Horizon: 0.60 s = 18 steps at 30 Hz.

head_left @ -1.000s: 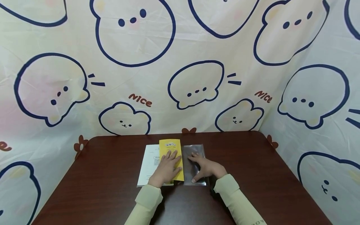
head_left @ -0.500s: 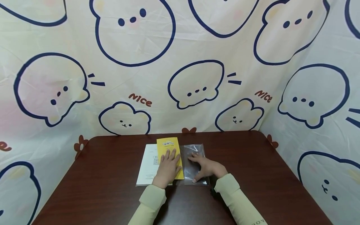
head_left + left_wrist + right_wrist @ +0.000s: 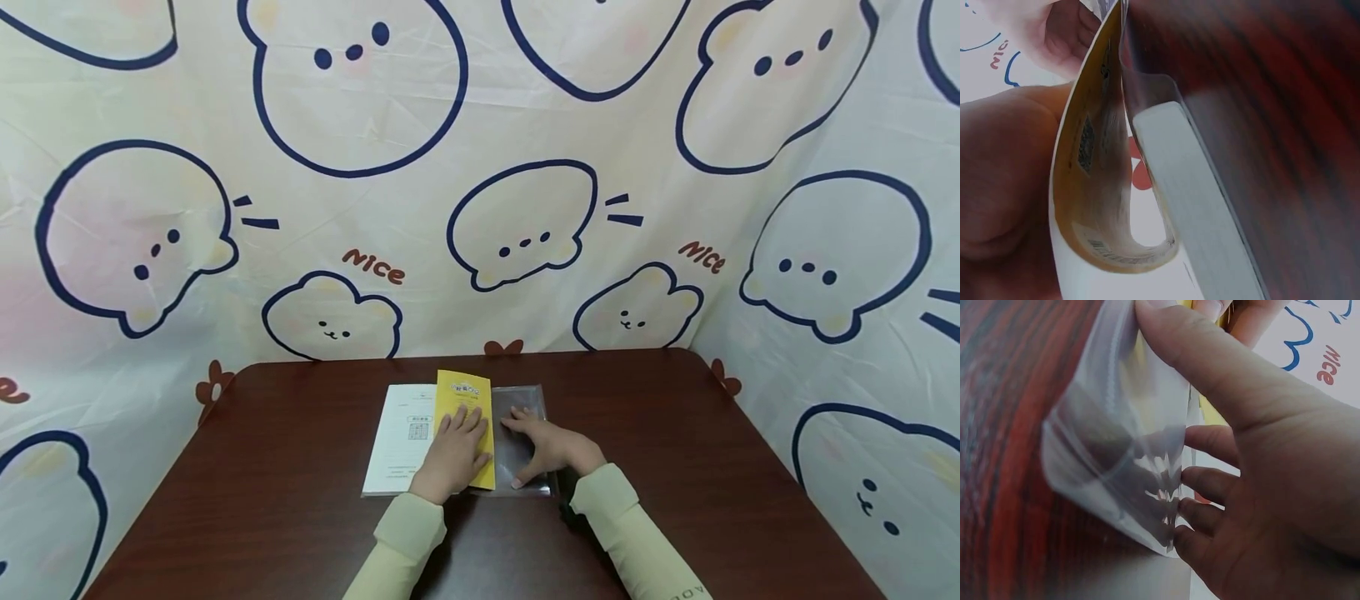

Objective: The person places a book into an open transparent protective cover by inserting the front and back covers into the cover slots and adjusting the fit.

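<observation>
The left hand (image 3: 452,452), fingers fairly straight and spread, lay on the yellow cover (image 3: 467,398), which bowed in a loop beside the book's (image 3: 393,442) white pages. The right hand (image 3: 557,447), thumb and fingers spread apart, touched the clear plastic sleeve (image 3: 510,457); everything sat on the brown table (image 3: 262,483).

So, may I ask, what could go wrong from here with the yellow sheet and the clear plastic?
Possibly a crease: the left wrist view shows the yellow sheet bent in a tight curve, and the left hand lies on it.

Possibly wrinkles: the clear plastic looks rippled near the right hand's fingers, so pushing might bunch it.
</observation>
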{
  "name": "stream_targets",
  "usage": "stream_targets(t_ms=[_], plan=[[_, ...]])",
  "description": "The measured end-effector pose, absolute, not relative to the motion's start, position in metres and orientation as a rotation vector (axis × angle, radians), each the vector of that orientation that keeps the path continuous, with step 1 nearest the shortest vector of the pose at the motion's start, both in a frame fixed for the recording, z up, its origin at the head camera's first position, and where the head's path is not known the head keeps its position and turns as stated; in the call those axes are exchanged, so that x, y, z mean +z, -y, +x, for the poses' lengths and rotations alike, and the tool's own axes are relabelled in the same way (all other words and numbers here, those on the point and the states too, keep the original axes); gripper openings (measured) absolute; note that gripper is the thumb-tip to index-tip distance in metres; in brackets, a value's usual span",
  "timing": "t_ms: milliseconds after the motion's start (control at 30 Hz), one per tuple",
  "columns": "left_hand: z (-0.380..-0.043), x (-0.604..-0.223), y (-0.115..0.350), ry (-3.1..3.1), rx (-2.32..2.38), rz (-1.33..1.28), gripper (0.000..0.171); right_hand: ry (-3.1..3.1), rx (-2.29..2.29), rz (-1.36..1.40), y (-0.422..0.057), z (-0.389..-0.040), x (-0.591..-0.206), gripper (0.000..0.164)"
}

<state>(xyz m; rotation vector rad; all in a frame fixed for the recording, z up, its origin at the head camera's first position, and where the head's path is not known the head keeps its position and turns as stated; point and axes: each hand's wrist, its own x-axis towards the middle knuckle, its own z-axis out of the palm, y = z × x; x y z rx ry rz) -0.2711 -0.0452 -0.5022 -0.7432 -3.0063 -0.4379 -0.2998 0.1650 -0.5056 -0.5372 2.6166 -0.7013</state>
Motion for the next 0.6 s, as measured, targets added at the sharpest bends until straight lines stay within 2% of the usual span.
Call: stream_targets(t_ms=[600], plan=[[-0.2733,-0.5018,0.0458,3.064,-0.256,-0.695,0.049,-2.617,-0.705,-0.543,-0.1652,-0.3004,-0.5067,0.105]])
